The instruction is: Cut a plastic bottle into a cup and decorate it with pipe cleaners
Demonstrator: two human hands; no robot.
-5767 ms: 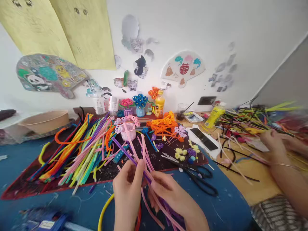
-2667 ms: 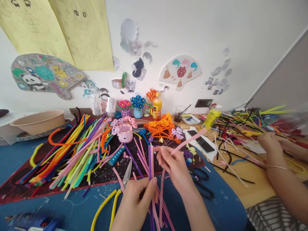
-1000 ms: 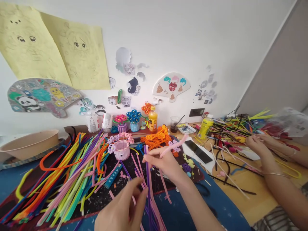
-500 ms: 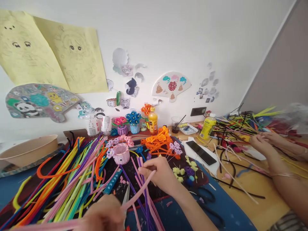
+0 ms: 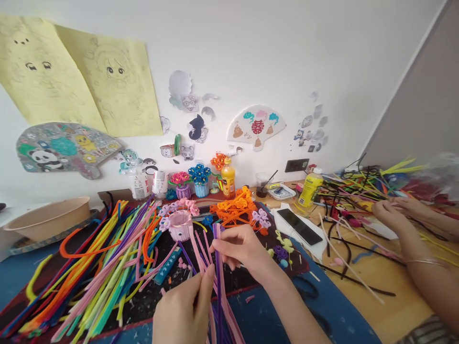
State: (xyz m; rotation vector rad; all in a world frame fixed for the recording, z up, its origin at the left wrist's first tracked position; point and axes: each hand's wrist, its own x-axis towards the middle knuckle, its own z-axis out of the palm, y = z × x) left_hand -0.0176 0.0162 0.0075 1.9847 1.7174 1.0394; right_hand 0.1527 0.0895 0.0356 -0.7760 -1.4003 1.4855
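Note:
My left hand point(image 5: 186, 308) is closed round the lower part of a bundle of pink and purple pipe cleaners point(image 5: 215, 267), low in the middle of the view. My right hand point(image 5: 238, 248) pinches the upper ends of the same bundle, just above the left hand. The bundle stands nearly upright over a black mat point(image 5: 172, 282). Behind the bundle sits a small pink woven cup point(image 5: 180, 226) with pink flowers round it.
A big heap of coloured pipe cleaners point(image 5: 103, 258) covers the left. Orange flowers point(image 5: 234, 208), a phone point(image 5: 299, 226), an orange juice bottle point(image 5: 228, 178) and a yellow bottle point(image 5: 310, 187) lie behind. Another person's hands point(image 5: 394, 215) work among black and coloured stems at right. A beige bowl point(image 5: 46, 217) sits far left.
My left hand came back up from the lower left and gripped the bundle. My right hand moved from a loose pink stem to the tops of the bundle.

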